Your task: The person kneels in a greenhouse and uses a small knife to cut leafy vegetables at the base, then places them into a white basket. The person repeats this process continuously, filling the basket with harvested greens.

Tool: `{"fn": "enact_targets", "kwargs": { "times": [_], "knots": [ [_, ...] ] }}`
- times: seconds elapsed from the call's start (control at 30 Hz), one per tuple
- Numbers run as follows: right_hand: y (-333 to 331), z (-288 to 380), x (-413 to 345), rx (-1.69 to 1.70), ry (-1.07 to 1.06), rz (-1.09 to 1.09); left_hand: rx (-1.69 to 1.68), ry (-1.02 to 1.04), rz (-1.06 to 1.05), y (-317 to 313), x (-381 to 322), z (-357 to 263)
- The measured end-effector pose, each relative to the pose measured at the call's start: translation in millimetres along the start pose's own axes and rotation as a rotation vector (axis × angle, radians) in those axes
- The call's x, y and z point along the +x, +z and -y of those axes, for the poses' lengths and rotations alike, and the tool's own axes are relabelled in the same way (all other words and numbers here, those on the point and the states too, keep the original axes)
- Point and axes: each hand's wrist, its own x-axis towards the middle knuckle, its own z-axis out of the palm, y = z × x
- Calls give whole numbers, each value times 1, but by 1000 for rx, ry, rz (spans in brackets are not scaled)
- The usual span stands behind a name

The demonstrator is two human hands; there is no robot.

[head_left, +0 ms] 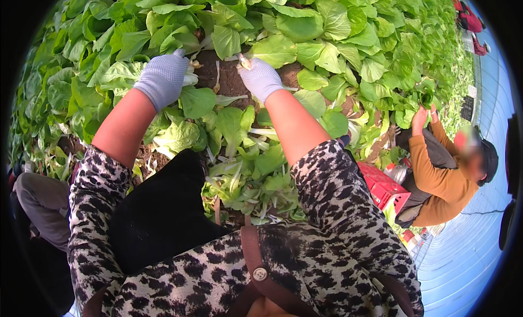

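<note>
My left hand, in a pale dotted work glove, rests among the leafy greens beside a white-stemmed plant. Its fingers are mostly hidden, so its hold cannot be made out. In a matching glove, my right hand is closed at the fingertips around a small pale object, too small to identify. A broad yellow-green leaf lies just beyond that hand. Bare brown soil shows between my hands, with a thin cut stem on it.
Dense standing greens fill the far side. Loose leaves and a cut leafy head lie nearer me. At right, a person in a brown top crouches by a red plastic crate. Another person's knee shows at left.
</note>
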Motion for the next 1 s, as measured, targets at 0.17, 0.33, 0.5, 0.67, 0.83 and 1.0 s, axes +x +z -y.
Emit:
{"fn": "enact_targets", "kwargs": {
  "times": [0.17, 0.33, 0.5, 0.67, 0.83, 1.0],
  "knots": [
    [14, -2, -33, -40, -206, -84, 7, 162, -63, 1, 24, -4],
    [27, 21, -23, 0, -127, -70, 132, -173, 9, 0, 27, 10],
    [36, 22, 3, -94, -217, 7, -59, -94, -2, 20, 1, 16],
    [62, 30, 5, -111, -287, -311, -85, -84, 31, 26, 2, 22],
    [63, 43, 7, -76, -64, 30, -48, -56, -56, 29, 4, 27],
    [58, 55, 15, 20, 21, 105, -20, -84, 2, 34, 6, 30]
  ]
}}
